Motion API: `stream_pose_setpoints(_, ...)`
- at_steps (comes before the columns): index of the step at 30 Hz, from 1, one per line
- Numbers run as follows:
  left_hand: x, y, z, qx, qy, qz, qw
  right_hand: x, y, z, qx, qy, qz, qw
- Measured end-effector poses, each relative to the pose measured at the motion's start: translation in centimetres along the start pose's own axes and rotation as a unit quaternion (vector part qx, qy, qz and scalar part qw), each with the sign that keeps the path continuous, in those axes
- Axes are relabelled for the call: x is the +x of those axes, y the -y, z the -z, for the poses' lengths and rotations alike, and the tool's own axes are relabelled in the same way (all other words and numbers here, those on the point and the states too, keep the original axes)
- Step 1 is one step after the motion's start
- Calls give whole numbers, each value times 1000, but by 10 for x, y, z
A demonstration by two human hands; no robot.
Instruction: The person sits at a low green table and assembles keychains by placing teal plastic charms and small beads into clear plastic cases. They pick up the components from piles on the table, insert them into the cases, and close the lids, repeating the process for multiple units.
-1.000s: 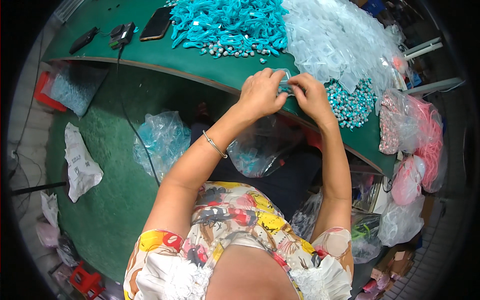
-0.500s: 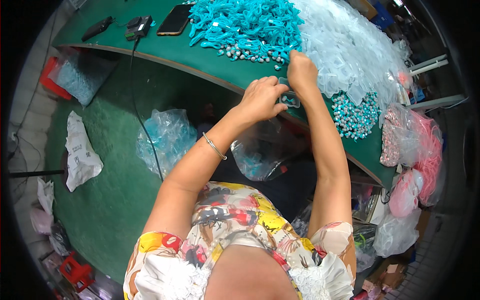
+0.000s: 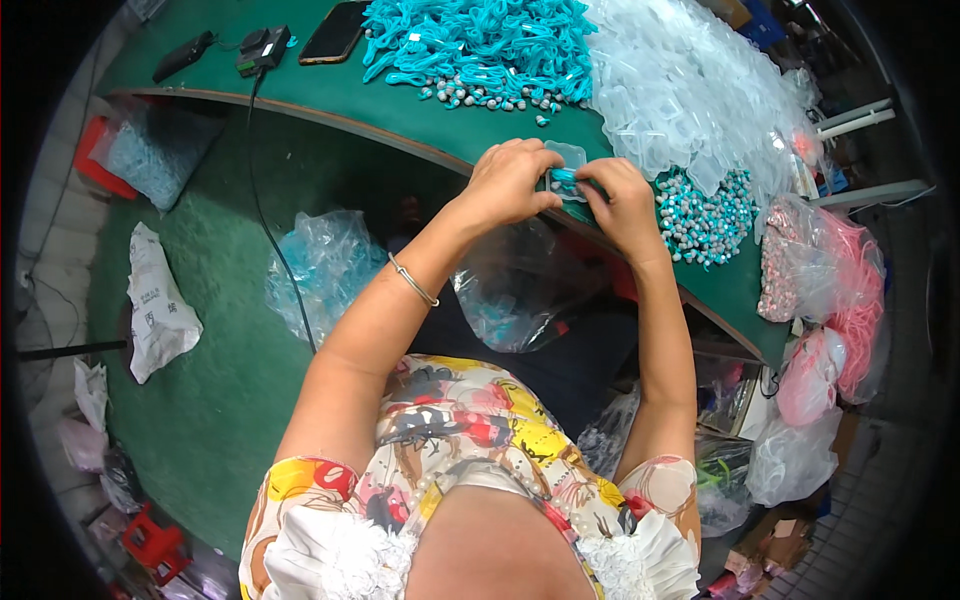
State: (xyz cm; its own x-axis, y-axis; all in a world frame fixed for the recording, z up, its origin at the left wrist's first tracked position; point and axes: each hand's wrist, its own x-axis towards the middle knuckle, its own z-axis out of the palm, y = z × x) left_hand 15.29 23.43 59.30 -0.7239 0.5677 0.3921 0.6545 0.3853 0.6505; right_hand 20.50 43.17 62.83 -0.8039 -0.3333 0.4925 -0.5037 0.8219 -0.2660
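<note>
While the left hand [image 3: 508,185] pinches the clear pouch [image 3: 566,158] at the surface [image 3: 400,110] edge, just below the blue cord heap [image 3: 480,40], the right hand [image 3: 622,200] grips a blue piece [image 3: 562,180] (half hidden); feeding it squarely probably avoids snagging.

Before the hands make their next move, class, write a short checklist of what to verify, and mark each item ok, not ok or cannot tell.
1. Left hand and right hand both grip the small clear pouch: ok.
2. Turquoise piece sits between the fingertips: ok.
3. Piece fully inside the pouch: cannot tell.
4. Hands over the green table edge: ok.
5. Pile of clear pouches close to the right hand: ok.
</note>
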Motion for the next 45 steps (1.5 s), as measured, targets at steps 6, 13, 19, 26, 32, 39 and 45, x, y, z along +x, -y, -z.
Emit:
stream_pose_setpoints(6,-2,1,0,3,6,7,1000,1,-5,2,25,13,-10,1000)
stream_pose_setpoints(13,-2,0,0,10,6,-14,1000,15,-26,-18,28,47,-105,993)
stream_pose_setpoints(19,-4,-7,3,-56,-14,3,998,6,-26,-6,80,7,-116,990)
stream_pose_setpoints(26,-8,1,-3,67,-42,-124,989,-15,6,5,105,5,18,994)
stream_pose_setpoints(32,-4,-1,-13,70,-39,-116,990,-27,-1,-13,114,-30,-36,992)
stream_pose_setpoints(39,-11,-6,-22,-45,-75,-91,992,-29,9,-3,208,10,-110,972)
stream_pose_setpoints(45,-40,-32,-39,-59,-66,-84,993,-8,-37,24,-138,-160,-133,968)
